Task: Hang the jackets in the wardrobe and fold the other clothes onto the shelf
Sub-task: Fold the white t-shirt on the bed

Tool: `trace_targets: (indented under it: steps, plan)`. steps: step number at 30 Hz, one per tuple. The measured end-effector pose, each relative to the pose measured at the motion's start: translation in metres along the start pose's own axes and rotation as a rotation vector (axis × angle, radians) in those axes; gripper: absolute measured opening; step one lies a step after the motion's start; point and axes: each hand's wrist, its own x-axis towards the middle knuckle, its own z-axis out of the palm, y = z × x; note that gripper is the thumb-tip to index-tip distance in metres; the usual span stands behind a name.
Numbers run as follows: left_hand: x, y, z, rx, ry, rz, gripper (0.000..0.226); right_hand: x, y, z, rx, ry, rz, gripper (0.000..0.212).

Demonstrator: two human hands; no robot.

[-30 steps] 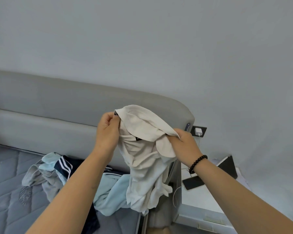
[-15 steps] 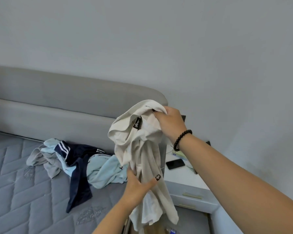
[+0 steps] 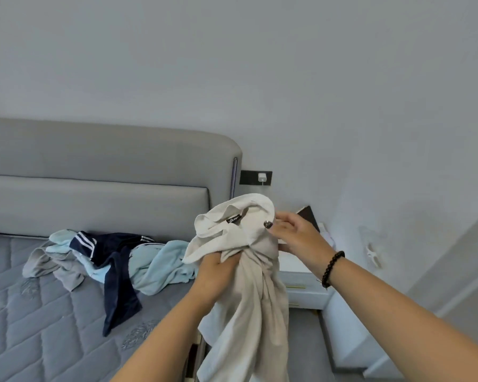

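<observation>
Hands (image 3: 255,252) around beige garment (image 3: 249,299)

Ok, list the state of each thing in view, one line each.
Beige garment: held up, bunched, hanging down.
Left hand: grips the garment's bunched middle.
Right hand: pinches the garment by the collar.
Clothes pile: heaped unfolded on the mattress.
Charger: plugged into the wall socket.
</observation>
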Motion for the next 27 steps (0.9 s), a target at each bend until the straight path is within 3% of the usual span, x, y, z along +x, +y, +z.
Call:
trace_targets:
  steps: [2, 5, 6, 8, 11, 16, 19, 21, 27]
  plan:
    - [-0.009, 0.011, -0.001, -0.032, -0.029, 0.001, 0.020, -0.032, 0.028, 0.001, -0.088, 0.021, 0.034, 0.035]
    - [-0.023, 0.024, -0.003, -0.162, -0.043, -0.147, 0.014, -0.082, 0.063, 0.013, -0.271, 0.030, 0.123, 0.069]
    - [-0.027, 0.029, -0.004, -0.200, -0.049, -0.167, 0.016, -0.095, 0.072, 0.021, -0.284, 0.008, 0.141, 0.071]
    - [-0.037, 0.036, -0.006, -0.252, -0.069, -0.167, 0.015, -0.117, 0.084, 0.039, -0.292, -0.004, 0.142, 0.064]
    - [-0.056, 0.044, -0.008, -0.350, -0.164, -0.166, 0.013, -0.131, 0.089, 0.060, -0.296, 0.138, 0.102, 0.020]
    - [-0.089, 0.045, -0.015, -0.395, -0.359, -0.117, 0.015, -0.148, 0.073, 0.067, -0.367, 0.334, 0.023, 0.039]
    - [-0.106, 0.033, -0.024, -0.174, -0.447, -0.017, 0.032, -0.155, 0.058, 0.063, -0.369, 0.415, -0.050, 0.041]
    - [-0.118, 0.026, -0.028, -0.014, -0.503, 0.017, 0.022, -0.157, 0.047, 0.060, -0.336, 0.448, -0.088, 0.041]
    - [-0.126, 0.019, -0.038, 0.306, -0.256, 0.225, 0.029, -0.172, 0.038, 0.049, -0.418, 0.453, -0.081, 0.044]
